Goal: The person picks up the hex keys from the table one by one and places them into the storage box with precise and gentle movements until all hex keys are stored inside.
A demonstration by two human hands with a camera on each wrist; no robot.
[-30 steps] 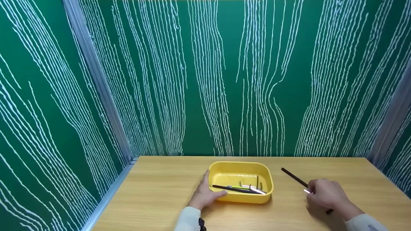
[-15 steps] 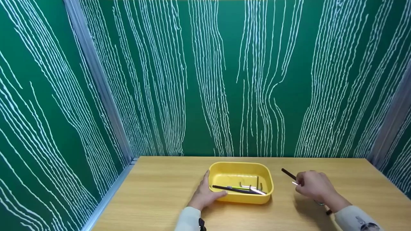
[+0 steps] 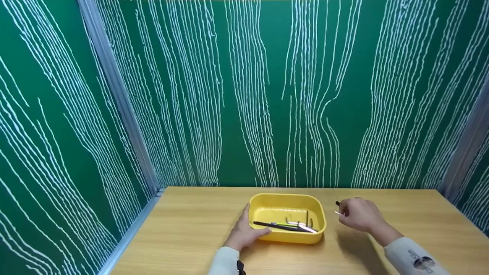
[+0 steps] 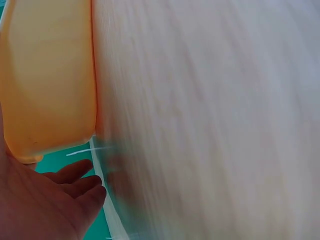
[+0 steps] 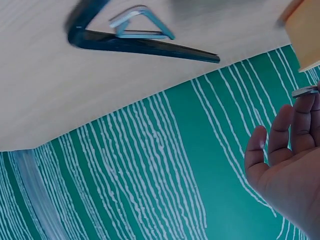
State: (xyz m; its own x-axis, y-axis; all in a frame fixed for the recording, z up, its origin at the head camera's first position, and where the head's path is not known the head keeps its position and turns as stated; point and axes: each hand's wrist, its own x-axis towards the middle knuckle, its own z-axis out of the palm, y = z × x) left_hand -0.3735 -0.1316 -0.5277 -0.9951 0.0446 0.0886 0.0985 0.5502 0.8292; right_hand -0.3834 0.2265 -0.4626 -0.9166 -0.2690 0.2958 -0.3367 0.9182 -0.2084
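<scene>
In the head view, my left hand (image 3: 244, 232) holds the front left corner of a yellow plastic bin (image 3: 290, 238), thumb over the front rim and fingers along the side. Several L-shaped hex keys (image 3: 306, 218) lie inside, along with a long black rod (image 3: 280, 226). My right hand (image 3: 361, 215) is to the right of the bin, above the table, pinching a silver hex key (image 3: 338, 212) whose tip pokes out past the fingers. Below that hand a large black hex key (image 5: 150, 46) lies on the table, mostly hidden by it in the head view.
Beside the black key, a smaller bent silver hex key (image 5: 142, 34) shows in the right wrist view. The wooden table (image 3: 191, 214) ends at a green wall (image 3: 244, 95) with white wavy lines. Grey metal posts (image 3: 118, 95) stand at the corners.
My right hand has moved left and slightly away from me, toward the bin, carrying the silver hex key. The black hex key has stayed in place. My left hand has kept its hold.
</scene>
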